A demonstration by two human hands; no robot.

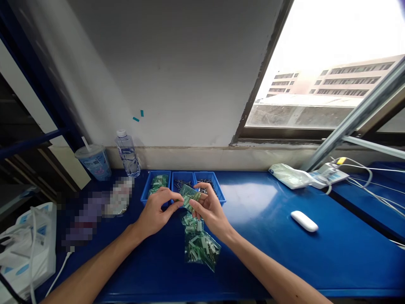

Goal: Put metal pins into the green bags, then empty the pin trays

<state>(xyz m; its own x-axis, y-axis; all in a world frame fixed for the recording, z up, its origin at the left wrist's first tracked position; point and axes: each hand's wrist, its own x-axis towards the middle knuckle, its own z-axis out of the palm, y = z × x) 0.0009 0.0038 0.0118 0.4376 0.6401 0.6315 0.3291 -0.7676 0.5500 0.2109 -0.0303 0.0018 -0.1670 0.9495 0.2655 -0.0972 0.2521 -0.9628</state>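
Note:
A small clear green-tinted plastic bag (pixel 189 195) is held up between both hands, over the blue table. My left hand (pixel 160 209) pinches its left edge between thumb and forefinger. My right hand (pixel 210 209) grips the other side, fingers behind and thumb in front. What the bag contains is hard to make out. Below my hands lies a pile of filled bags (pixel 201 247) with pale and metallic small pieces inside. Just behind stand three blue bins: the left bin (pixel 146 190) has green bags, the middle bin (pixel 183 174) and right bin (pixel 218 190) small dark metal parts.
A water bottle (pixel 128 154) and a lidded cup (pixel 95 162) stand at the back left. Power strips with cables lie at far left and right. A white oblong case (pixel 304 221) and a white soft packet (pixel 289 176) rest on the right.

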